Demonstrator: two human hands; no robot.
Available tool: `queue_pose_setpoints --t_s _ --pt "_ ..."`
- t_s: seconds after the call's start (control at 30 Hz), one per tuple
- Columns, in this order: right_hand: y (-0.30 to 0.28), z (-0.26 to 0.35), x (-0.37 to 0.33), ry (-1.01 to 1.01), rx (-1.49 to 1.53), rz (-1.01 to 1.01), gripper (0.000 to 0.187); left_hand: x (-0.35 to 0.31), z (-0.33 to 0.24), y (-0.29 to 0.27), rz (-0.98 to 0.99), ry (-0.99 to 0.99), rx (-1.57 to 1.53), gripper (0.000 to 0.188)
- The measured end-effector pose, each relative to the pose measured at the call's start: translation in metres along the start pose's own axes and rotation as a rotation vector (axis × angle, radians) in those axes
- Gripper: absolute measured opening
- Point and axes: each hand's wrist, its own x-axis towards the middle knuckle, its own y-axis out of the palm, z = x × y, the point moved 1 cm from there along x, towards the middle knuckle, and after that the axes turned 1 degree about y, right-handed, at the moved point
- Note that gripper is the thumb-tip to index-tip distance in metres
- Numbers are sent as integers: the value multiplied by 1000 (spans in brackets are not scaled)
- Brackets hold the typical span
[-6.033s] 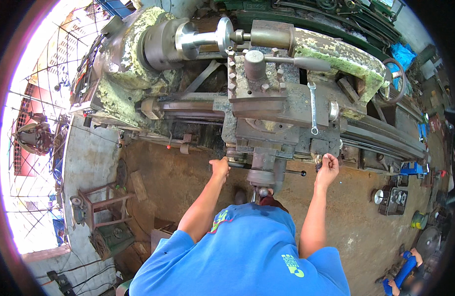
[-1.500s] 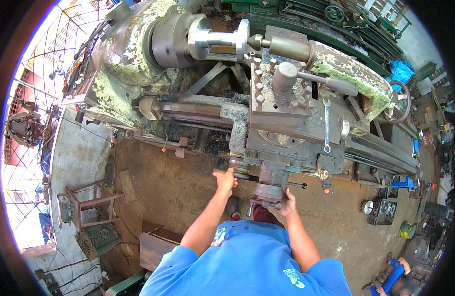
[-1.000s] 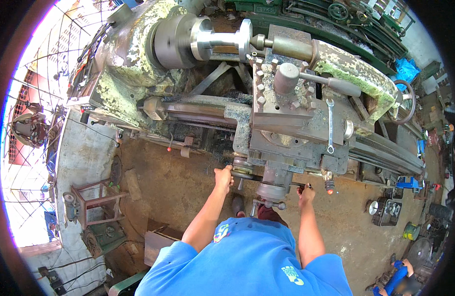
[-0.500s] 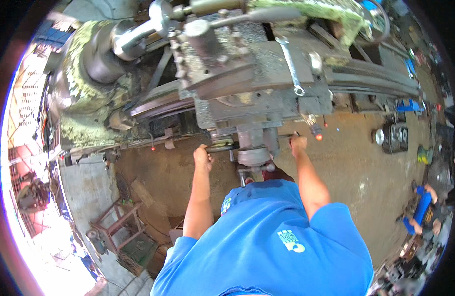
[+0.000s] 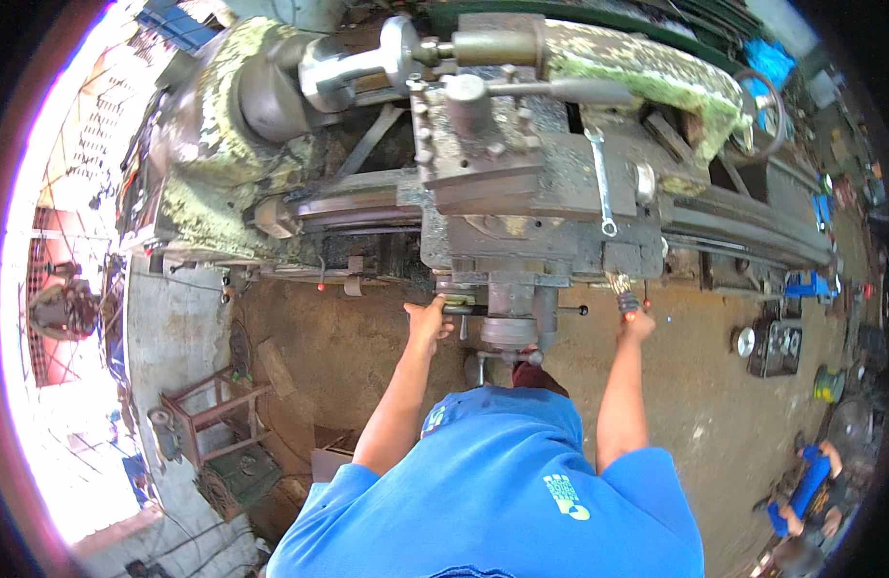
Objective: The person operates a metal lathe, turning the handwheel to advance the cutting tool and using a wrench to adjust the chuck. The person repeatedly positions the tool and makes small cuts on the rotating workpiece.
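Observation:
A metalworking lathe (image 5: pixel 521 231) stretches across the view ahead of me. My left hand (image 5: pixel 428 325) is at the left end of the dark handwheel (image 5: pixel 464 310) on its carriage, with fingers apart and touching the rim. My right hand (image 5: pixel 637 326) is closed around the lever (image 5: pixel 627 297) with an orange-red knob, below the carriage's right corner. Between my hands sits the round cross-slide dial (image 5: pixel 509 332) with its crank handle. A combination wrench (image 5: pixel 602 183) lies on the carriage top. Shiny cylindrical metal (image 5: pixel 353 72) runs between the chuck (image 5: pixel 271 101) and the tailstock (image 5: pixel 497 46).
A black-knobbed rod (image 5: pixel 571 310) sticks out right of the dial. The tool post (image 5: pixel 468 111) carries a long handle. At left stand a reddish metal frame (image 5: pixel 213 409) and a green box (image 5: pixel 240 480). Another person (image 5: pixel 806 491) is at far right, near a dark machine part (image 5: pixel 777 345).
My right hand has left the rod beside the dial and moved right onto the knobbed lever. My left hand's fingers have loosened at the handwheel. The view has shifted, so the lathe appears lower and further right.

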Motion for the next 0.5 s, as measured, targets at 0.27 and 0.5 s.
queue_pose_setpoints --t_s 0.27,0.5 --pt "5 174 -91 -459 110 430 11 25 12 3 -66 -18 -123 102" --pt "26 184 -132 -730 -470 348 17 28 12 2 -135 24 1 98"
